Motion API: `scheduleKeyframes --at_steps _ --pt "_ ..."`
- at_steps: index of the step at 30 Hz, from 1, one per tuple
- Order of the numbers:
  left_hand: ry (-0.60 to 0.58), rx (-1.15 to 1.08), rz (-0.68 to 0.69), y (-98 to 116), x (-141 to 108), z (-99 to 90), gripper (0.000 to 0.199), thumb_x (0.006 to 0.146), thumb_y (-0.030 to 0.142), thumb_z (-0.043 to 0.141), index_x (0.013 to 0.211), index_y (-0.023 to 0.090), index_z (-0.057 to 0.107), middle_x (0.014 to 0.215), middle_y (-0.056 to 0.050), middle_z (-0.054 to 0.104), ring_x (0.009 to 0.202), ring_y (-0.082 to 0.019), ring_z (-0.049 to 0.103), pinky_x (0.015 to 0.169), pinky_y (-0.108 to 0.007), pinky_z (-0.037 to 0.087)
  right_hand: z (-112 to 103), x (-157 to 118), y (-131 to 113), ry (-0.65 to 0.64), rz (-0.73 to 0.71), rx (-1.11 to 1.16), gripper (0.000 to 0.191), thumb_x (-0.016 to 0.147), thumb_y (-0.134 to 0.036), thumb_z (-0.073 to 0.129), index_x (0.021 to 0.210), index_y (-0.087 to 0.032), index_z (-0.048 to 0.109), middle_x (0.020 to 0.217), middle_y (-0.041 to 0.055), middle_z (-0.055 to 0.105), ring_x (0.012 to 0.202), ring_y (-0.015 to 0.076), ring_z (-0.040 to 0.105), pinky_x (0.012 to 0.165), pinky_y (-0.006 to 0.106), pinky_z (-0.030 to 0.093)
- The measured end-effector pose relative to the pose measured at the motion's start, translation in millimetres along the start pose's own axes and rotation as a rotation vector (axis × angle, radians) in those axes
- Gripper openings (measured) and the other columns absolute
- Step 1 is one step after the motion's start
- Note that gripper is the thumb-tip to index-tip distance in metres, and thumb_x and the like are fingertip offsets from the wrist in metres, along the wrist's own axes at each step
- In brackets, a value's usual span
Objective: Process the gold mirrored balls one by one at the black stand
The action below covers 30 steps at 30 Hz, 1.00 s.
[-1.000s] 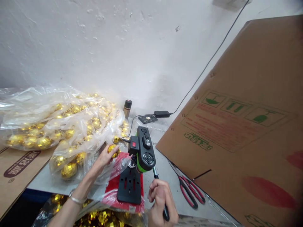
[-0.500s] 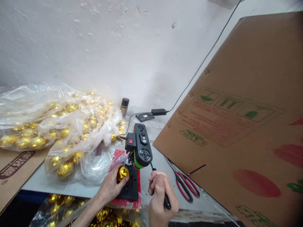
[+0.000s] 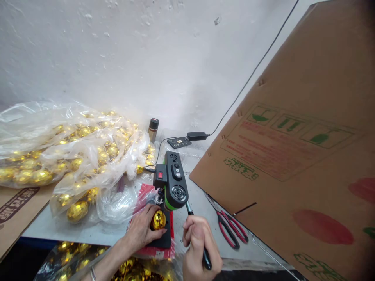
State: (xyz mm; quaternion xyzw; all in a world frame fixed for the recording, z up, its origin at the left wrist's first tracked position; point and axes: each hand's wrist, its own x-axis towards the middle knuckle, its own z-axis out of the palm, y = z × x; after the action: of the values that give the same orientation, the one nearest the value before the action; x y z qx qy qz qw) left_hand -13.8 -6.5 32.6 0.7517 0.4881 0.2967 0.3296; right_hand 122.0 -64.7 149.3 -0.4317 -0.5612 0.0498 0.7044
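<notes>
A gold mirrored ball [image 3: 158,220] is gripped between the thumb and fingers of my left hand [image 3: 143,226], low over the black base [image 3: 161,241] of a small bench drill press. The machine's black and green head [image 3: 176,179], with a red switch on its side box, stands just above and behind the ball. What lies under the head is hidden from this angle. My right hand [image 3: 200,248] is wrapped around the black-gripped lever [image 3: 207,259] that runs up to the machine's right side. Red plastic [image 3: 146,191] lies beneath the base.
A clear bag of gold balls [image 3: 88,156] covers the table's left. More gold balls [image 3: 129,269] lie below the front edge. Red-handled scissors [image 3: 231,230] rest right of my right hand, before a large cardboard box [image 3: 278,136]. Behind are a power adapter [image 3: 197,136], a phone-like slab [image 3: 179,142] and a bottle [image 3: 153,130].
My left hand has moved the gold ball slightly right and toward me over the base. My right hand stays on the lever, nearly unmoved. The view has shifted a little.
</notes>
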Motion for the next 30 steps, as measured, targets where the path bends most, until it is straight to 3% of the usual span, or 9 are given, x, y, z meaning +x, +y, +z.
scheduleKeyframes --at_steps 4,8,16,23,30 --pt "0.077 0.014 0.031 -7 4 17.4 0.049 0.078 0.034 0.080 0.124 0.024 0.068 0.113 -0.010 0.080 0.103 -0.035 0.075 0.092 -0.047 0.060 0 1 1 0.019 -0.020 -0.018 0.038 0.107 -0.015 0.051 0.070 -0.020 0.056 0.065 -0.0020 0.053 0.057 0.0105 0.054 0.052 0.023 0.040" --pt "0.129 0.007 0.023 -13 4 26.6 0.046 0.078 0.035 0.081 0.121 0.023 0.068 0.112 -0.011 0.078 0.103 -0.036 0.072 0.094 -0.050 0.057 -2 2 2 0.000 -0.081 -0.020 0.037 0.106 -0.012 0.050 0.070 -0.020 0.057 0.061 -0.0025 0.051 0.061 0.0127 0.058 0.055 0.025 0.042" --pt "-0.018 -0.043 0.020 -14 -2 14.6 0.052 0.080 0.033 0.077 0.129 0.020 0.066 0.119 -0.011 0.074 0.112 -0.036 0.063 0.101 -0.053 0.050 1 -2 1 0.024 -0.049 -0.013 0.036 0.106 -0.012 0.050 0.073 -0.020 0.058 0.065 -0.0017 0.054 0.059 0.0111 0.055 0.053 0.024 0.040" --pt "0.047 0.035 -0.044 -4 4 14.3 0.040 0.076 0.027 0.077 0.115 0.021 0.066 0.112 -0.009 0.071 0.109 -0.036 0.064 0.101 -0.053 0.046 -1 0 0 -0.002 -0.068 -0.027 0.036 0.106 -0.009 0.048 0.072 -0.021 0.054 0.063 -0.0028 0.051 0.061 0.0114 0.057 0.055 0.024 0.042" --pt "0.001 0.033 -0.076 -1 6 12.0 0.041 0.074 0.023 0.076 0.114 0.020 0.066 0.111 -0.009 0.071 0.111 -0.038 0.064 0.101 -0.054 0.044 3 -10 9 0.064 -0.113 -0.047 0.035 0.104 -0.009 0.049 0.071 -0.021 0.053 0.064 -0.0025 0.051 0.058 0.0109 0.055 0.053 0.024 0.040"
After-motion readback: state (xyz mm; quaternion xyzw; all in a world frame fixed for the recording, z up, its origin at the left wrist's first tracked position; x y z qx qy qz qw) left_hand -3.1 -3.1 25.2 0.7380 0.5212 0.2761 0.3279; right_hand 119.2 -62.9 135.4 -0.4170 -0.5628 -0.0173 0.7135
